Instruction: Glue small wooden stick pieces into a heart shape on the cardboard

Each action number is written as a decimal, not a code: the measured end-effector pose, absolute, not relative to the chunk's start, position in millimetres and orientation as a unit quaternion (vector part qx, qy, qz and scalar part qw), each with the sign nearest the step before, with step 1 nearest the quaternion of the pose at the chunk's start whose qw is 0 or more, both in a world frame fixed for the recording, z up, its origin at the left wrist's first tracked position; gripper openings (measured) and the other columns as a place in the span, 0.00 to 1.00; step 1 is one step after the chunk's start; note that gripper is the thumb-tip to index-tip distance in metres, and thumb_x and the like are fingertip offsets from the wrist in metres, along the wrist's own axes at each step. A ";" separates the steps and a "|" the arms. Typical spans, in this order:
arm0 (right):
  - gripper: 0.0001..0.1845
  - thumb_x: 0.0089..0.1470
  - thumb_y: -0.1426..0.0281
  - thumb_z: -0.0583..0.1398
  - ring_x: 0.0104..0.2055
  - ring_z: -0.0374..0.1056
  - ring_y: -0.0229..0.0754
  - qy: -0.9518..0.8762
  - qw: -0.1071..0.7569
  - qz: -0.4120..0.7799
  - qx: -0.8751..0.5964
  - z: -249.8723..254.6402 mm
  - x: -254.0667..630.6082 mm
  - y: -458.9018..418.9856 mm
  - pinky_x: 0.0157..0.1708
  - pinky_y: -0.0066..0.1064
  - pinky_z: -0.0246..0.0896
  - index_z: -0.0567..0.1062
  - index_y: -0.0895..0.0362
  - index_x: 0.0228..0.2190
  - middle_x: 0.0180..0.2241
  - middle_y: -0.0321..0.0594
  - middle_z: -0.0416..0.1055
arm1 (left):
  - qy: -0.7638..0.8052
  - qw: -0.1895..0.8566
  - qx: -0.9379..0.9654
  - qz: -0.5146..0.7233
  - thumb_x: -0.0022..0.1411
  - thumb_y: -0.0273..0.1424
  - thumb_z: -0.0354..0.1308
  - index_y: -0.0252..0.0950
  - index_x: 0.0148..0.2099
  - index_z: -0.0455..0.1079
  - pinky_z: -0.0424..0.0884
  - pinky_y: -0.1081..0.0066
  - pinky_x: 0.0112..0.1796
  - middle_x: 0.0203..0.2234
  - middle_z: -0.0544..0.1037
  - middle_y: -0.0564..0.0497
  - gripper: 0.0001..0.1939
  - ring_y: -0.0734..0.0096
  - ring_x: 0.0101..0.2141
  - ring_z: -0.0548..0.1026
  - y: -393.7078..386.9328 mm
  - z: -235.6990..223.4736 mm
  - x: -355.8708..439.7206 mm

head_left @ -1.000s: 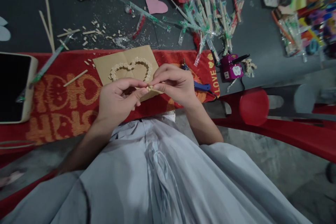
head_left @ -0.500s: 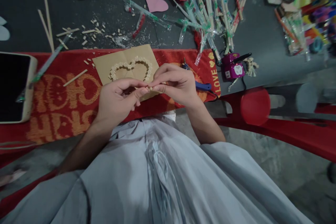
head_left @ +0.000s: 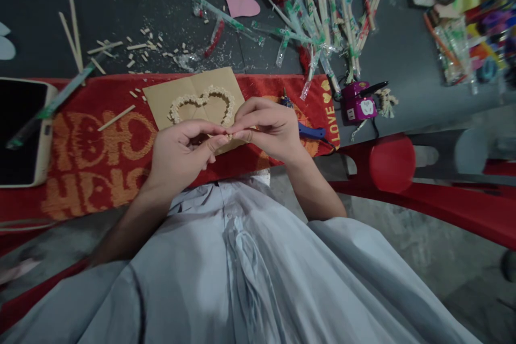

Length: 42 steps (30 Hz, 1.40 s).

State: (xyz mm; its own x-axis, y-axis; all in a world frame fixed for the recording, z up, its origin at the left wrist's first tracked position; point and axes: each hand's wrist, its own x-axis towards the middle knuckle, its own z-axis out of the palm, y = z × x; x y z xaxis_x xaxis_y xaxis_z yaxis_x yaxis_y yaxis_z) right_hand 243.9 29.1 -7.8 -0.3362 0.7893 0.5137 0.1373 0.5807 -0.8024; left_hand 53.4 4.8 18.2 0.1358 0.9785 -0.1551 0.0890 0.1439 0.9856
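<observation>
My left hand (head_left: 179, 153) and my right hand (head_left: 268, 128) meet fingertip to fingertip over the near edge of a brown card (head_left: 161, 99). Both pinch one tiny pale wooden piece (head_left: 229, 134) between thumbs and forefingers. On the card lies a heart outline (head_left: 201, 102) built from small pale stick pieces. The card rests on a red cloth with orange letters (head_left: 100, 145). Just past my right hand a blue-handled tool (head_left: 310, 131) lies on the cloth, partly hidden by the hand.
A phone (head_left: 22, 129) lies at the left with a wrapped stick across it. Cut stick bits (head_left: 141, 48), wrapped chopsticks (head_left: 322, 16), a pink paper heart (head_left: 241, 4) and a purple glue gun (head_left: 358, 105) litter the dark table. Red plastic chair arm (head_left: 391, 164) at right.
My hands keep the same pinch. The wrapped stick at the left has slid down and left, lying over the phone now. The view has shifted slightly.
</observation>
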 end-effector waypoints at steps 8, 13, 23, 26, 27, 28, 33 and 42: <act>0.16 0.60 0.55 0.64 0.34 0.72 0.32 -0.743 0.495 0.295 -0.340 -10.9 246.5 28.6 0.37 0.28 0.72 0.83 0.55 0.34 0.31 0.35 0.75 | 0.526 0.540 0.512 0.412 0.52 0.32 0.68 0.38 0.32 0.78 0.64 0.76 0.18 0.18 0.74 0.56 0.05 0.78 0.16 0.67 4.4 16.9 51.6; 0.13 0.59 0.58 0.65 0.34 0.72 0.34 -0.753 0.521 0.231 -0.328 -11.7 244.7 24.5 0.38 0.31 0.73 0.82 0.55 0.35 0.31 0.36 0.74 | 0.531 0.536 0.503 0.422 0.53 0.31 0.68 0.39 0.33 0.79 0.62 0.77 0.17 0.19 0.74 0.56 0.03 0.80 0.16 0.67 4.0 18.0 51.4; 0.11 0.61 0.60 0.64 0.34 0.73 0.35 -0.747 0.532 0.200 -0.344 -17.3 234.6 20.2 0.38 0.30 0.74 0.82 0.54 0.36 0.31 0.37 0.75 | 0.548 0.572 0.449 0.413 0.51 0.35 0.71 0.39 0.31 0.77 0.54 0.78 0.12 0.13 0.69 0.58 0.08 0.80 0.12 0.63 3.2 18.3 55.3; 0.13 0.61 0.59 0.63 0.35 0.74 0.36 -0.745 0.523 0.212 -0.355 -18.1 234.0 20.3 0.39 0.32 0.74 0.82 0.55 0.35 0.32 0.38 0.75 | 0.546 0.585 0.432 0.416 0.52 0.35 0.71 0.39 0.31 0.76 0.54 0.78 0.11 0.12 0.68 0.58 0.08 0.80 0.11 0.61 1.6 20.8 57.0; 0.13 0.61 0.59 0.63 0.35 0.74 0.37 -0.746 0.520 0.214 -0.357 -18.4 233.9 20.3 0.39 0.33 0.75 0.82 0.54 0.35 0.32 0.39 0.75 | 0.547 0.587 0.428 0.416 0.52 0.35 0.71 0.39 0.31 0.76 0.54 0.78 0.11 0.11 0.68 0.58 0.08 0.81 0.11 0.60 1.1 21.9 57.6; 0.13 0.62 0.58 0.62 0.36 0.74 0.37 -0.746 0.521 0.213 -0.357 -18.6 233.8 20.2 0.40 0.33 0.75 0.82 0.54 0.36 0.32 0.39 0.75 | 0.548 0.588 0.426 0.415 0.52 0.35 0.71 0.39 0.31 0.75 0.54 0.78 0.11 0.11 0.68 0.59 0.09 0.81 0.10 0.60 0.6 22.9 58.2; 0.13 0.62 0.59 0.62 0.35 0.74 0.37 -0.744 0.534 0.191 -0.353 -18.5 231.5 20.2 0.40 0.34 0.75 0.82 0.54 0.35 0.32 0.38 0.76 | 0.552 0.588 0.423 0.413 0.52 0.35 0.71 0.40 0.30 0.75 0.54 0.77 0.11 0.11 0.67 0.59 0.08 0.80 0.11 0.60 -0.4 25.1 59.5; 0.16 0.61 0.55 0.62 0.35 0.74 0.39 -0.728 0.522 0.241 -0.375 -19.2 229.9 20.2 0.41 0.37 0.75 0.81 0.54 0.34 0.32 0.39 0.75 | 0.549 0.578 0.437 0.417 0.53 0.37 0.71 0.39 0.33 0.76 0.55 0.78 0.12 0.11 0.67 0.60 0.09 0.80 0.11 0.62 0.0 22.2 58.7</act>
